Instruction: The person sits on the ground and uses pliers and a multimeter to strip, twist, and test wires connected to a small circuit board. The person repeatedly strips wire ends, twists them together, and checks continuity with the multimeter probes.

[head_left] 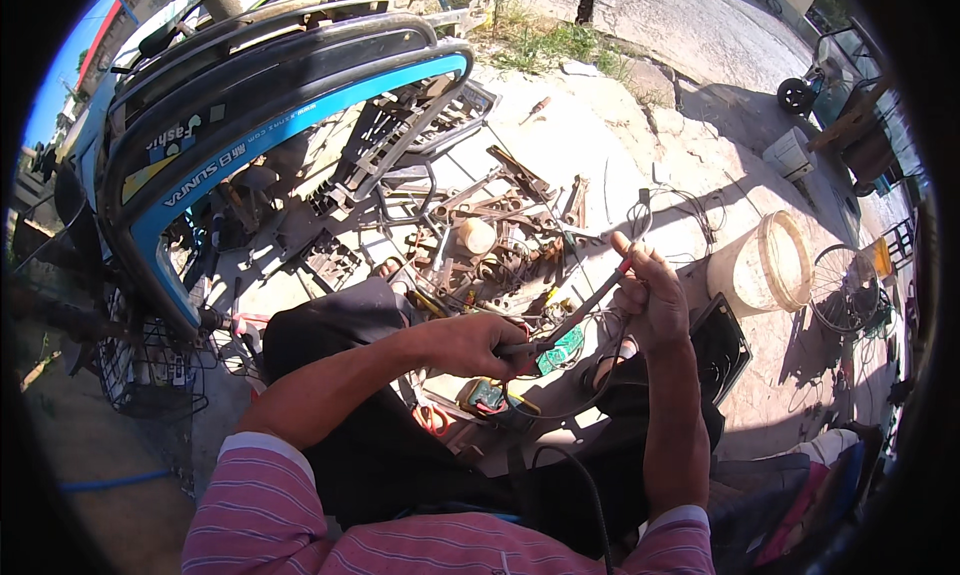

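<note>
left hand (470, 344) tight around grey handle (518, 349), right hand (652, 300) around dark rod (588, 305), white lettering (206, 179) on blue panel (360, 96)

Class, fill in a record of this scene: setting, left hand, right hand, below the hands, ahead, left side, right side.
Setting: outdoors, sunlit pale ground
Left hand: gripping a slender grey piece
Right hand: holding a dark-grey rod-like object with a red end
Below the hands: flat green circuit board
Ahead: heap of rusty metal pieces
Left side: curved blue-and-black panel
Right side: pale round plastic bucket
</note>
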Action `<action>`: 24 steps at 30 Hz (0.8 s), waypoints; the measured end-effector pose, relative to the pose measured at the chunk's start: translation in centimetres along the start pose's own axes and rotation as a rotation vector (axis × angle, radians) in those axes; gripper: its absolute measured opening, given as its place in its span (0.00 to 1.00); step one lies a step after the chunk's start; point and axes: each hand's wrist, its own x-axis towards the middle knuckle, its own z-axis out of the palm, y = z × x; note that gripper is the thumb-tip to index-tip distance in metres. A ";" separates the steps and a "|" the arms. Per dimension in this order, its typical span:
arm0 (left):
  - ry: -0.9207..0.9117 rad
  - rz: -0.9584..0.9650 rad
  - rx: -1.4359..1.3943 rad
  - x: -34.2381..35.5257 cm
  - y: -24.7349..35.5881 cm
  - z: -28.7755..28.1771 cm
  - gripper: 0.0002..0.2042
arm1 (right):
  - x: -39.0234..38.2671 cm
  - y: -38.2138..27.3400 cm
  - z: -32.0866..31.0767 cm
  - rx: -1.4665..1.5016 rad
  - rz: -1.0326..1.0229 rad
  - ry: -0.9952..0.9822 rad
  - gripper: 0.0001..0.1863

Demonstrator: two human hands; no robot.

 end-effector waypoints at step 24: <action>0.599 0.251 -0.312 -3.1 4.2 -7.2 0.22 | -3.5 2.4 4.1 -0.619 0.015 -0.551 0.04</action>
